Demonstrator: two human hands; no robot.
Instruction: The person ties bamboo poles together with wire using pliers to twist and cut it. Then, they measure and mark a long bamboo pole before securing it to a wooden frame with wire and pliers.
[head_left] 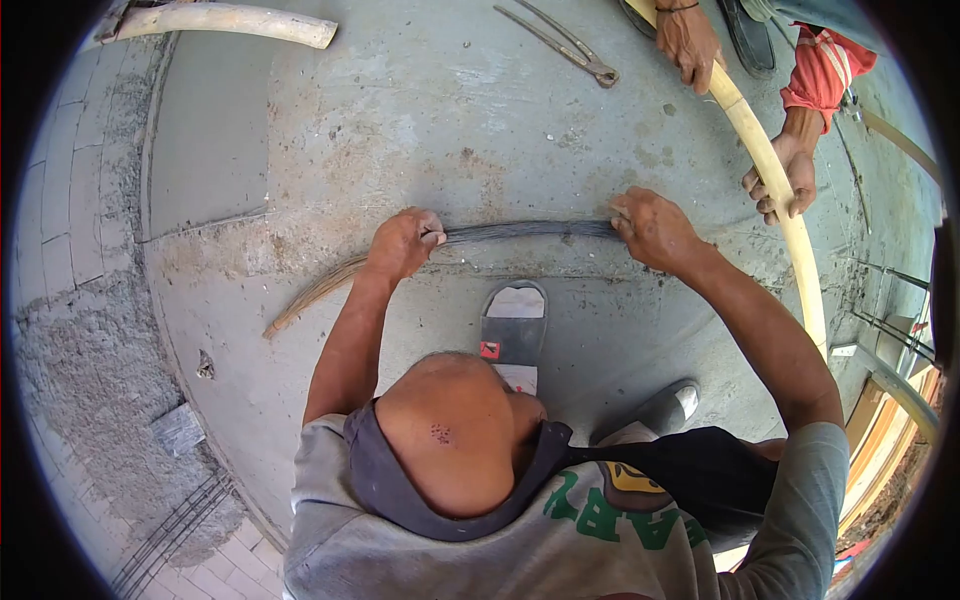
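Note:
A long bundle of thin wires (530,231) runs across the concrete floor, dark grey along the middle and rusty brown at its left end. My left hand (405,243) is closed around it, with the brown end sticking out past my wrist. Closed on its right end is my right hand (655,230), which hides the tips there. Between my hands the bundle lies nearly level, bowed slightly upward. A pair of long-handled pincers (590,62) lies on the floor beyond my right hand, its jaws a little apart.
At upper right, a co-worker's two hands (793,172) grip a long pale pole (745,118). Another pale pole (225,20) lies at upper left. Several thin rods (175,535) cross the rough ground at lower left, near a grey block (178,430). A sandalled foot (515,320) stands below the wires.

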